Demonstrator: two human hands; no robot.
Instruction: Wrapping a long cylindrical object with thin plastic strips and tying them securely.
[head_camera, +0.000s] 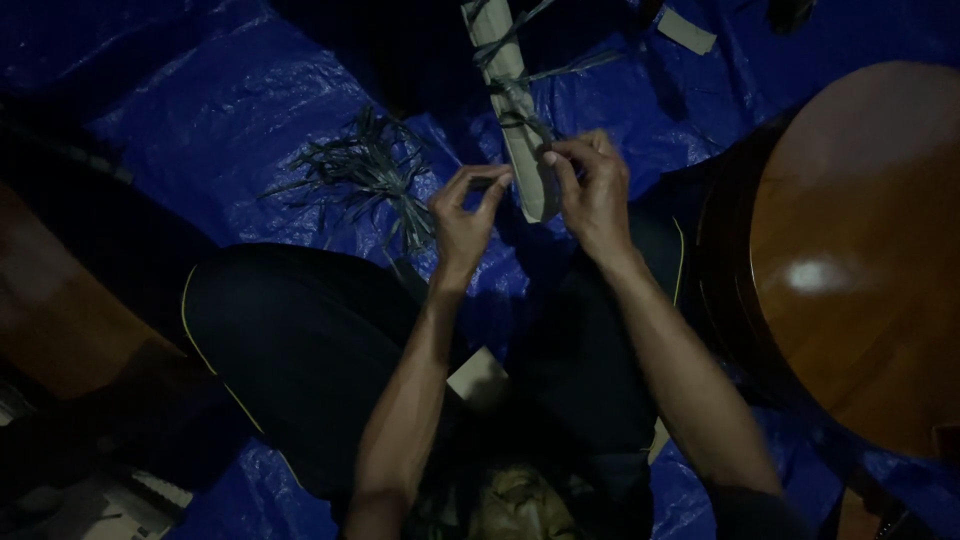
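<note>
Over the blue tarp (250, 90), both hands (465, 215) (592, 185) pinch a dark strip (520, 125), probably tightening it around the pale flat stick (520, 130) to bind it.

No packages, labels, signs or screens show anywhere in this dim view.

A single head-worn camera looks steeply down from close above a seated person's raised hands, the left hand (465, 215) and right hand (592, 190) near the frame's centre. Beyond the fingers the view takes in a blue tarp (210, 110) spread on the floor; beside the right hand a round wooden table (860, 250) fills the edge. Dim light; no second view.
</note>
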